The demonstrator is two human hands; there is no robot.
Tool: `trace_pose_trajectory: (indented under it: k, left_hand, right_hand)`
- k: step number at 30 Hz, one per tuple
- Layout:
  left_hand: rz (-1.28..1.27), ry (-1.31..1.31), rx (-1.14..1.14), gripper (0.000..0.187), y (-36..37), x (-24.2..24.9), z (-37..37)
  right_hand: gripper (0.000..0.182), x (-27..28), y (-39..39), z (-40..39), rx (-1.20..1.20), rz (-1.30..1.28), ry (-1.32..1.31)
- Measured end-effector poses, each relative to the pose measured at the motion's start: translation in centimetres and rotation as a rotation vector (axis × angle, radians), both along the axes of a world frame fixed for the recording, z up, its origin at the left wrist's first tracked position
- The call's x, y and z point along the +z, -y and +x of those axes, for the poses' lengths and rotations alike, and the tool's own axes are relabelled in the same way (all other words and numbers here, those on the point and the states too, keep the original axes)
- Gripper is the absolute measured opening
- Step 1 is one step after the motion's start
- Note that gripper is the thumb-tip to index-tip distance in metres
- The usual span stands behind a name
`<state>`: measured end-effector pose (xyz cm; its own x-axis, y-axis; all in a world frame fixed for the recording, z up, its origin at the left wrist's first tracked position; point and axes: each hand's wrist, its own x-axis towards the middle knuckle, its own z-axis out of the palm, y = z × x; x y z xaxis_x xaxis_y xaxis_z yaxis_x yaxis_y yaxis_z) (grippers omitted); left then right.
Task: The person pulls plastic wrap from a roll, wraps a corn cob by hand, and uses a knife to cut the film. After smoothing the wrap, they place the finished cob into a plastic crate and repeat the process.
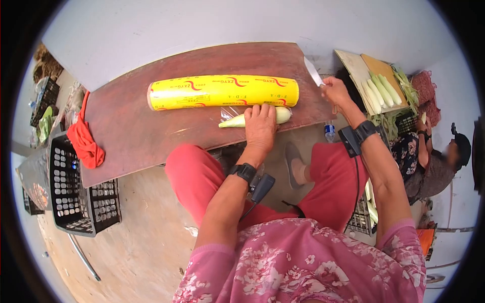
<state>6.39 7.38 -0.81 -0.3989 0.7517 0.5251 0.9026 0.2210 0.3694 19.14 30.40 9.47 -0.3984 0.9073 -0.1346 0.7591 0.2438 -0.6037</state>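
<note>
My left hand (261,122) presses down on a pale green, tapered vegetable (234,121) that looks like an ear of corn in its inner husk. Its narrow end points left, and its blunt end shows right of my fingers. A bit of clear film (230,112) lies beside it. Just behind is a large yellow roll of cling film (222,92) with red printing, lying across the table (151,134). My right hand, (336,94) over the table's right edge, is closed on a knife (313,71), its pale blade pointing up and away; the handle is mostly hidden.
A red cloth (87,141) hangs at the table's left end, above black crates (76,192). At right, several similar ears (381,92) lie on a board. Another person (429,161) sits there. A bottle (329,132) stands below the table's edge.
</note>
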Motion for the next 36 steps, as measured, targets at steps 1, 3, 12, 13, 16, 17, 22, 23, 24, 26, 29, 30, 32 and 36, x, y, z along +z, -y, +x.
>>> trace_pose_trajectory:
  k: [1,3,12,13,16,17,22,23,24,26,29,30,32,36]
  left_hand:
    - [-0.004,0.002,-0.003,0.051,0.0,0.1,0.1]
    - [-0.031,0.049,-0.039,0.052,0.2,0.8,0.0]
    - [-0.097,-0.004,-0.096,0.054,0.2,1.5,-0.3]
    - [-0.095,-0.012,-0.108,0.056,0.3,1.6,-0.3]
    - [-0.125,0.011,-0.131,0.058,0.3,1.8,-0.4]
    - [-0.135,0.013,-0.139,0.058,0.4,1.9,-0.5]
    - [-0.153,0.023,-0.188,0.058,0.6,2.1,-1.0]
    - [-0.142,0.010,-0.190,0.058,0.5,2.0,-1.0]
    - [-0.131,-0.005,-0.192,0.058,0.5,2.0,-1.0]
    - [-0.136,-0.012,-0.194,0.058,0.5,1.9,-1.0]
    - [-0.181,-0.008,-0.202,0.059,0.6,1.9,-0.9]
    - [-0.202,-0.004,-0.205,0.060,0.7,1.9,-0.8]
    - [-0.173,-0.002,-0.209,0.059,0.7,2.0,-0.8]
    - [-0.188,0.032,-0.241,0.059,0.4,2.1,-1.5]
  right_hand:
    - [0.022,-2.0,-1.3,0.4,0.050,0.067,0.015]
    - [0.020,-6.0,-3.0,1.2,0.140,0.189,0.042]
    - [0.011,-8.8,-1.9,1.0,0.366,0.210,0.158]
    - [0.012,-8.4,-1.8,1.0,0.370,0.209,0.249]
    - [0.014,-6.5,-1.5,0.7,0.393,0.215,0.228]
    - [0.013,-6.0,-0.9,0.6,0.397,0.223,0.018]
    - [0.012,0.4,6.6,-0.5,0.694,0.362,-0.439]
    - [0.014,0.8,8.0,-0.5,0.795,0.337,-0.405]
    - [0.015,0.9,8.7,-0.7,0.894,0.312,-0.371]
    - [0.019,-1.5,9.0,-1.6,0.947,0.317,-0.349]
    - [0.024,-2.5,8.3,-2.6,0.958,0.270,-0.245]
    - [0.026,-2.5,8.1,-2.9,0.952,0.245,-0.197]
    - [0.032,-2.7,8.3,-3.3,0.957,0.259,-0.156]
    - [0.038,-0.9,9.1,-2.8,1.022,0.324,0.058]
